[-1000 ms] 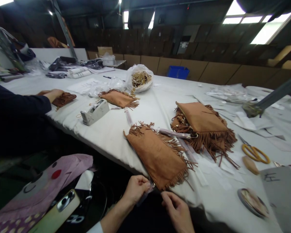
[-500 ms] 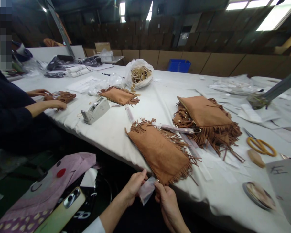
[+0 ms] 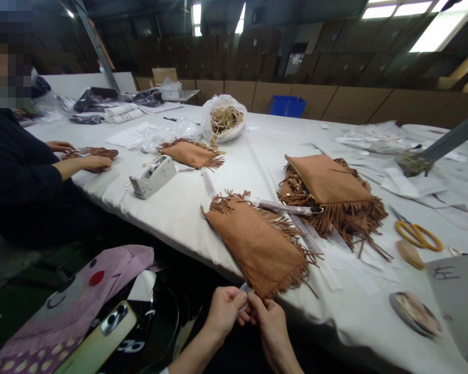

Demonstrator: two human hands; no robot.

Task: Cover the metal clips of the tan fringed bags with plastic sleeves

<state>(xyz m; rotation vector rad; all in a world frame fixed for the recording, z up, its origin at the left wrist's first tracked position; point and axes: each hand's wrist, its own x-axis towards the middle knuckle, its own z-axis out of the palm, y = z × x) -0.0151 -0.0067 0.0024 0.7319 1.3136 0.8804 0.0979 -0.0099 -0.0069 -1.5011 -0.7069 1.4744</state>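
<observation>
A brown fringed pouch [image 3: 257,249] lies at the table's front edge, its near corner at my fingers. My left hand [image 3: 226,311] is closed on a small clear plastic piece [image 3: 243,295], mostly hidden between the fingers. My right hand [image 3: 271,319] pinches at the pouch's corner, where a zipper end or metal ring showed; the fingers cover it. Both hands' fingertips meet just below that corner. From the pouch's far side a plastic-wrapped strap [image 3: 281,206] runs toward a stack of similar fringed pouches [image 3: 331,179].
A tape dispenser [image 3: 154,176] stands left, near another fringed pouch [image 3: 191,153]. Yellow-handled scissors [image 3: 418,235] and a round dish [image 3: 413,314] lie right. A co-worker's hand [image 3: 97,162] handles brown fringe. A phone [image 3: 101,337] rests on a pink cloth item [image 3: 97,275] below.
My left hand has moved right to meet my right hand, and the plastic piece is now gathered in the fingers. The co-worker's hands have shifted slightly.
</observation>
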